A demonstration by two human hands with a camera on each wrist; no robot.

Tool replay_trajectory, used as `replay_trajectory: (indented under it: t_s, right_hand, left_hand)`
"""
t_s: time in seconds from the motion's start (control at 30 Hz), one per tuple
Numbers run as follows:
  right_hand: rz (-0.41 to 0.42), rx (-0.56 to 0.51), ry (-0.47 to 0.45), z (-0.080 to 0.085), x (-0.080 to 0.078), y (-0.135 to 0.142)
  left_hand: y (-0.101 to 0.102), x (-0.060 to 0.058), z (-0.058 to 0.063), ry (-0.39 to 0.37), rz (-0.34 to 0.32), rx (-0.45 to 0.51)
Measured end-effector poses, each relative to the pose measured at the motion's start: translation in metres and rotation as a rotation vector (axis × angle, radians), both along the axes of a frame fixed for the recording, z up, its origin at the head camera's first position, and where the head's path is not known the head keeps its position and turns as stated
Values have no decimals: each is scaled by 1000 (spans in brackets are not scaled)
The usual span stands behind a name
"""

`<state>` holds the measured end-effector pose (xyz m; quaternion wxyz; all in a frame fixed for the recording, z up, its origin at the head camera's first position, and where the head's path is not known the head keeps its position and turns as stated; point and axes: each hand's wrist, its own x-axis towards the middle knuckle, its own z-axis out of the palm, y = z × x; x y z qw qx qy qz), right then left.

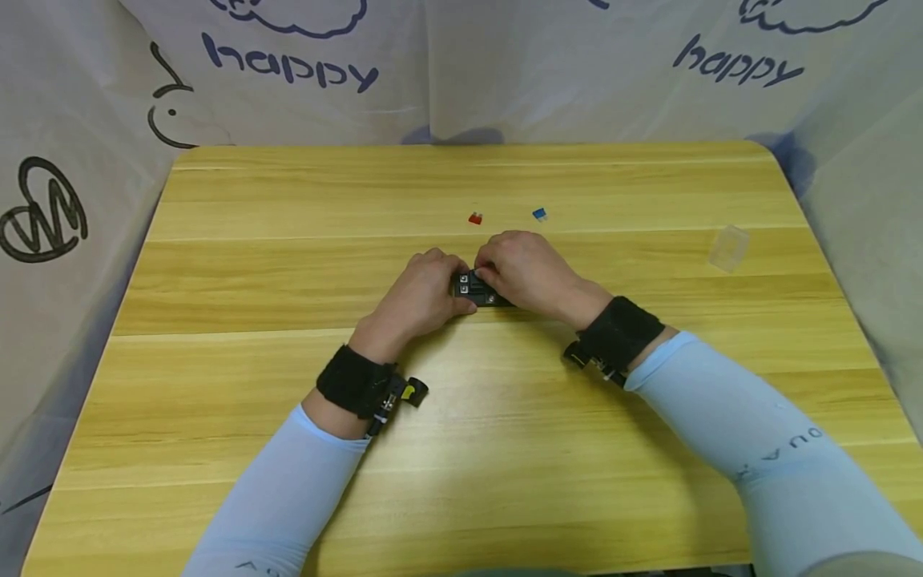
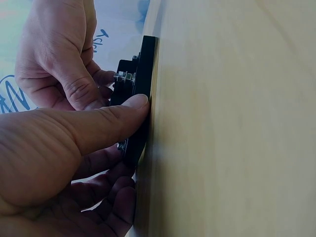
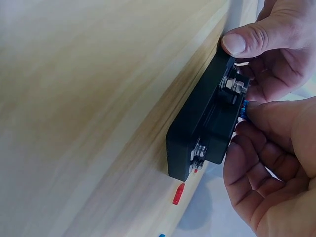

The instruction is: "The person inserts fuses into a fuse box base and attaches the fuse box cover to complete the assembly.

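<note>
Pale sheeting (image 1: pixel 548 88) lettered "happy" hangs behind a wood-grain table (image 1: pixel 505 449). On that table, between the two hands, lies a black block (image 3: pixel 185 128) with metal bolts (image 3: pixel 198 153). It looks hard, stiff and fairly light, probably smooth enough to slide if pushed; the long edges of its base seem the best hold, clear of the bolts. At the block's left end, the left hand (image 1: pixel 425 292) grips it, thumb on the near edge, fingers curled around beyond. Over the block's top, the right hand (image 1: pixel 530 268) pinches a small blue piece (image 3: pixel 244 109), fingers bent close together. Beyond the block lie a red fuse (image 1: pixel 475 218) and, farther right, a blue fuse (image 1: pixel 540 214); well to the block's right stands a clear container (image 1: pixel 729 248). The right fingers cover most of the pinched piece, so whether it is seated in the block I cannot tell.
</note>
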<state>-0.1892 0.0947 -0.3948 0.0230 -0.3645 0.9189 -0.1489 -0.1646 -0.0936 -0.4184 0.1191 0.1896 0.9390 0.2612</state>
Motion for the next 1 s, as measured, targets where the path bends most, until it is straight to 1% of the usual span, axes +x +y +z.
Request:
replay_trajectory:
  t_s: [0.53, 1.0]
  right_hand:
    - [10, 12, 9, -2, -1, 0]
    - [-2, -5, -11, -3, -1, -1]
  left_hand:
    - [1, 0, 1, -14, 8, -3]
    - [0, 1, -1, -22, 19, -6]
